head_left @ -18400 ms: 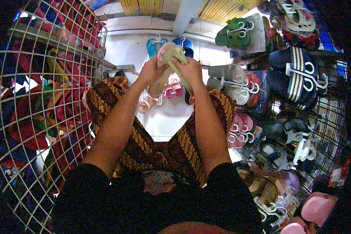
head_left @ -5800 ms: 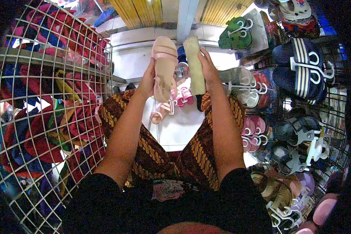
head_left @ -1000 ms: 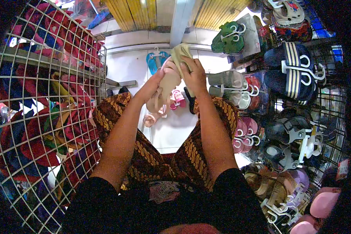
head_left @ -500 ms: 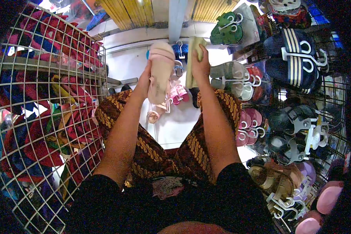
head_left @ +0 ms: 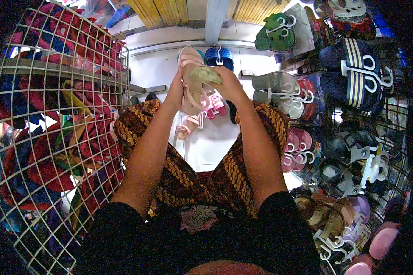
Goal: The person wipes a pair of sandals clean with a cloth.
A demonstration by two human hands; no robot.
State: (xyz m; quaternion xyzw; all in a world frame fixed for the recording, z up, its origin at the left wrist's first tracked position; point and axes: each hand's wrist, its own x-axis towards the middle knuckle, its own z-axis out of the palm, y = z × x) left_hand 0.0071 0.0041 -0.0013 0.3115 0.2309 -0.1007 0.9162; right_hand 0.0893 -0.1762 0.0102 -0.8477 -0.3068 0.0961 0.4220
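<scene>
A pale pink strappy sandal [head_left: 191,104] is held up over the floor by my left hand [head_left: 175,88], whose fingers are wrapped round its left side. Below it hangs a second pink sandal [head_left: 184,130], with a white hook beside it. My right hand [head_left: 228,83] is closed on a light green cloth [head_left: 203,74], which lies against the sandal's insole. Part of the insole is hidden under the cloth. Behind, on the white tiles, are small bright pink sandals [head_left: 213,106] and blue clogs [head_left: 219,57] on a hanger.
On the left stands a wire grid [head_left: 69,119] with colourful fabric items behind it. Racks on the right carry dark striped slides [head_left: 353,68], green clogs [head_left: 275,34], grey sandals [head_left: 280,89], pink slippers [head_left: 298,149] and black sandals [head_left: 342,172] on white hooks.
My right hand has brought the green cloth leftward from beside the sandal onto its insole. The cloth, held upright before, is now bunched. My left hand still holds the sandal.
</scene>
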